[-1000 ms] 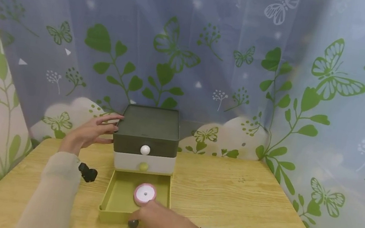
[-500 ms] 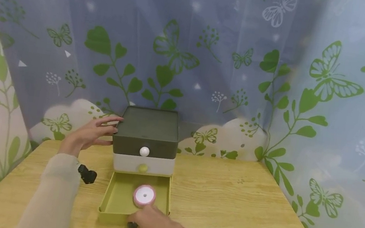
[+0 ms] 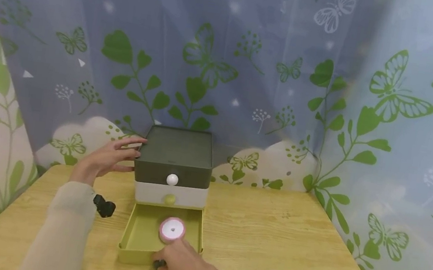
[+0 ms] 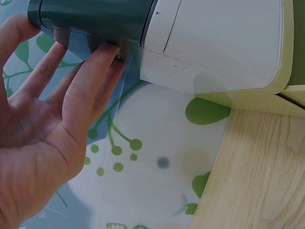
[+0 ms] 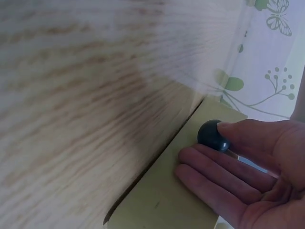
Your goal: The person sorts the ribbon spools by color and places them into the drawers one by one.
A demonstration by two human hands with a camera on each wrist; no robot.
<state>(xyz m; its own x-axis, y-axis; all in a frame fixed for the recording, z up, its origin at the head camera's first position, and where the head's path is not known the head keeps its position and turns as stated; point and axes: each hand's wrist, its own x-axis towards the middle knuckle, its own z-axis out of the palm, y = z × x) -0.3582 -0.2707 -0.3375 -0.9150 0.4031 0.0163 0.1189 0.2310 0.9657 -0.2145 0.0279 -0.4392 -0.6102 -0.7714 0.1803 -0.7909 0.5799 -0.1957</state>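
A small stacked drawer box has a dark green top tier, a white middle tier and a yellow-green bottom drawer that stands pulled out. My left hand rests its extended fingertips on the dark tier's left side; in the left wrist view these fingers touch its surface from the side. At the drawer's front, my right hand pinches the round dark knob between thumb and fingers. Inside the drawer lies a round spool with a white face and pink rim, partly behind the right hand.
The box stands on a wood-grain table. A white knob sits on the top tier and a yellow-green knob on the middle one. Behind and at both sides hangs a curtain printed with leaves and butterflies.
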